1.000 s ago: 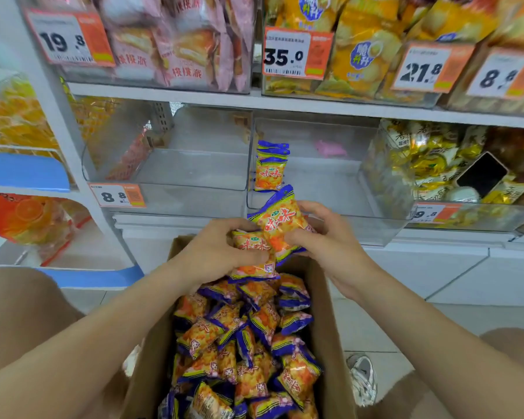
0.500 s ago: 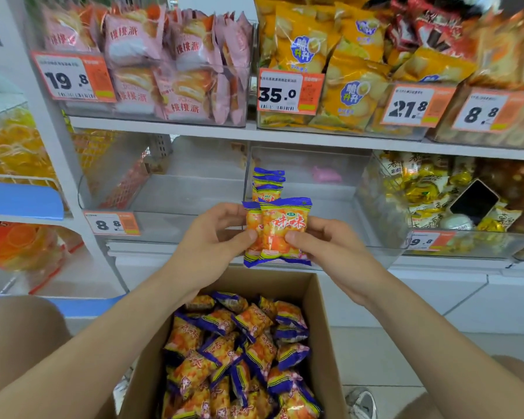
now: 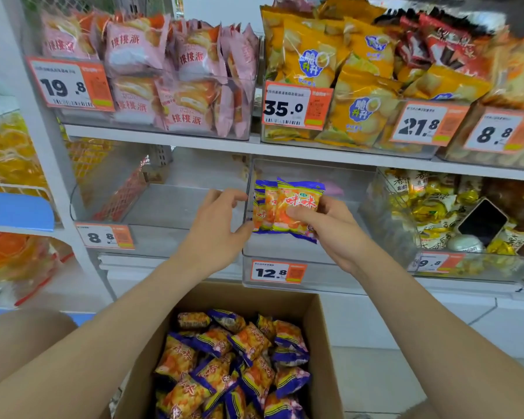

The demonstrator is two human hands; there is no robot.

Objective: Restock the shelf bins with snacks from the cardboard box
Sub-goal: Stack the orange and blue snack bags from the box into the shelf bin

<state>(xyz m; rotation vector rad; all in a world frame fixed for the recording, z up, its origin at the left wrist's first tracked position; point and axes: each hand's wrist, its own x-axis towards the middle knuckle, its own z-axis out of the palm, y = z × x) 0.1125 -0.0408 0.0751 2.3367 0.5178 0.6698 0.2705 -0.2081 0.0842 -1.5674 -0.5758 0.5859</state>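
Restocking looks barely begun: the right hand (image 3: 336,234) clamps its fingers on snack packets (image 3: 288,207) at the near-bare bin (image 3: 273,252), the left hand (image 3: 215,234) has its fingers loosely apart, and the cardboard box (image 3: 324,328) is heaped.

White metal shelving (image 3: 164,140) — orange price tags (image 3: 70,83); pale tiled floor (image 3: 375,385), bright even light.
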